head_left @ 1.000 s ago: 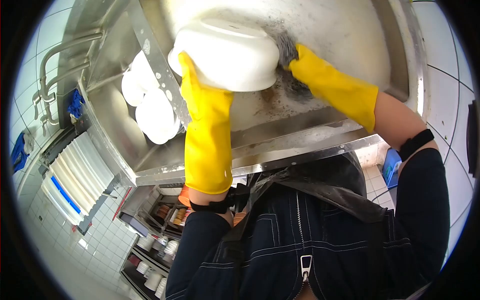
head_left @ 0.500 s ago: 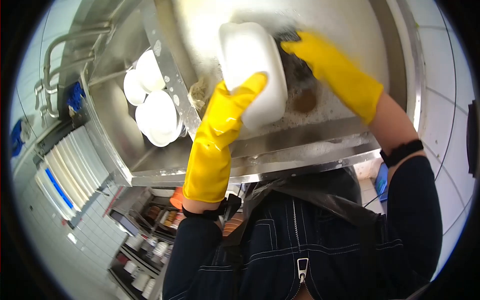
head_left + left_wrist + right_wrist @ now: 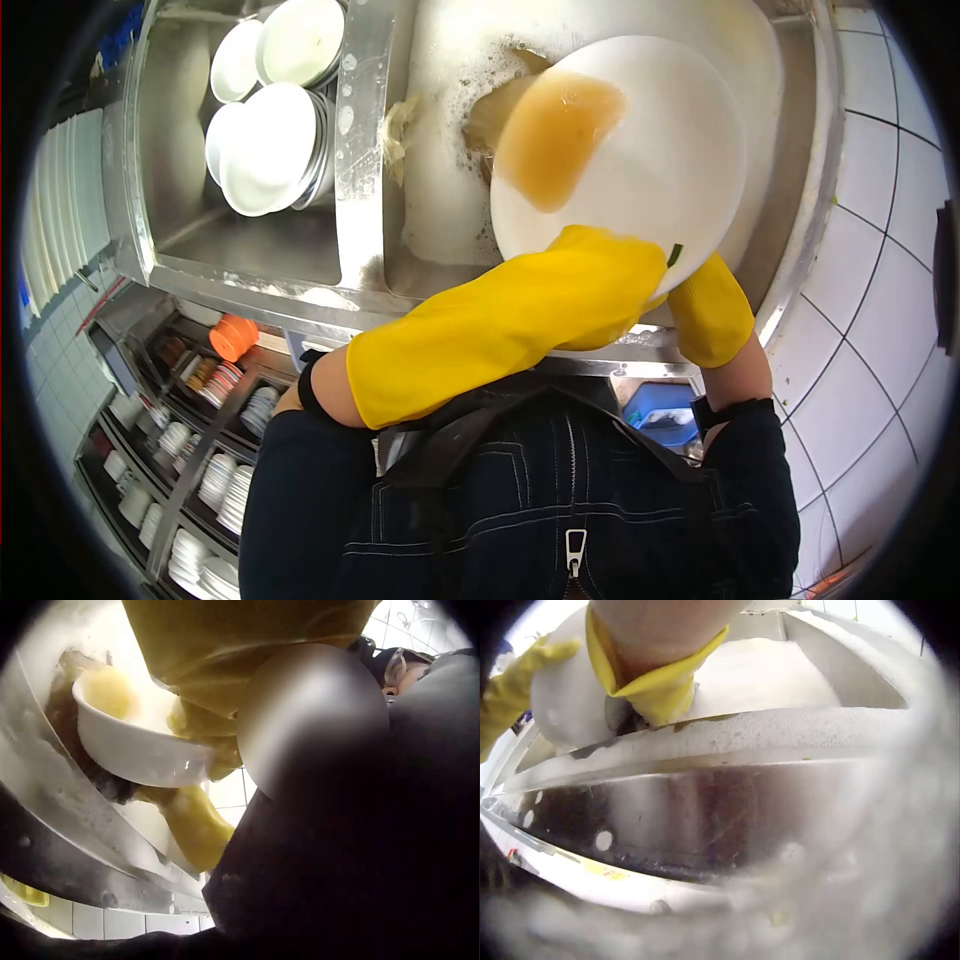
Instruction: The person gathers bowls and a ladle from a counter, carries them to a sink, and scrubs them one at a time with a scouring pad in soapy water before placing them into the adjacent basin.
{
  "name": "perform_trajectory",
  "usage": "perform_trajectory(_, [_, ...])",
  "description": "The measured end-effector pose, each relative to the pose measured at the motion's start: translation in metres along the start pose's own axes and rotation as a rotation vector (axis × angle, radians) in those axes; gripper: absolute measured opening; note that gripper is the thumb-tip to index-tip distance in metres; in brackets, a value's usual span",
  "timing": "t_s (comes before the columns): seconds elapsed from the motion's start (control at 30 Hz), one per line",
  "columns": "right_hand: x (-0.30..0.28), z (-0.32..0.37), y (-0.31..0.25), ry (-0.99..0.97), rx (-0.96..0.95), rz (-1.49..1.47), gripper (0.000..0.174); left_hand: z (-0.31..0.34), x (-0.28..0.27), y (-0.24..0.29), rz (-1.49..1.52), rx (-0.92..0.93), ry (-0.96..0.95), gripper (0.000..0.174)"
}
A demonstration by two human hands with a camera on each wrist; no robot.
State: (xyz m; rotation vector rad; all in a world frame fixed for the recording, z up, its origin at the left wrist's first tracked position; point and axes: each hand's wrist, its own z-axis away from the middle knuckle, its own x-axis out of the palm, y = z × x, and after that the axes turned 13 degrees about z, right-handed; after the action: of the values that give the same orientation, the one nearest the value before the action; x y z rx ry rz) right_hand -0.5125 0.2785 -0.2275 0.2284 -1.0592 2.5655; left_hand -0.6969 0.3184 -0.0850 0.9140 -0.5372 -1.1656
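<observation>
A big white bowl (image 3: 670, 150), tilted over the soapy basin, has brownish liquid (image 3: 560, 140) pooled along its far left side. My left hand (image 3: 610, 275), in a long yellow rubber glove, grips the bowl's near rim. A small green scrap (image 3: 675, 255) sticks near that rim. Under the bowl is my right hand (image 3: 714, 310), also gloved in yellow, with its fingers hidden in the head view. The left wrist view shows a dark wire scrubber (image 3: 112, 787) at the fingertips of the right hand, against the bowl's underside.
Stacked white bowls (image 3: 270, 150) sit in the left basin, past a steel divider (image 3: 362, 150). A pale crumpled scrap (image 3: 398, 130) clings to that divider's side. Shelves of dishes (image 3: 225, 490) stand below left, and a blue bin (image 3: 660, 412) is under the sink's front edge.
The bowl has turned from underside up to inside up and moved right, showing liquid inside. My left hand has swung right with it, and my right hand has gone lower, beneath the bowl.
</observation>
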Motion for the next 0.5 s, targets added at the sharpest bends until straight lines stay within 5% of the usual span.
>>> perform_trajectory(0.27, [-0.023,0.050,-0.062,0.106,-0.194,0.031,0.057,0.022,-0.015,0.021,0.318,0.173,0.230,0.048])
perform_trajectory(0.5, [-0.026,0.076,-0.103,0.140,-0.304,0.070,0.055,0.033,-0.010,0.023,0.659,0.405,0.243,0.045])
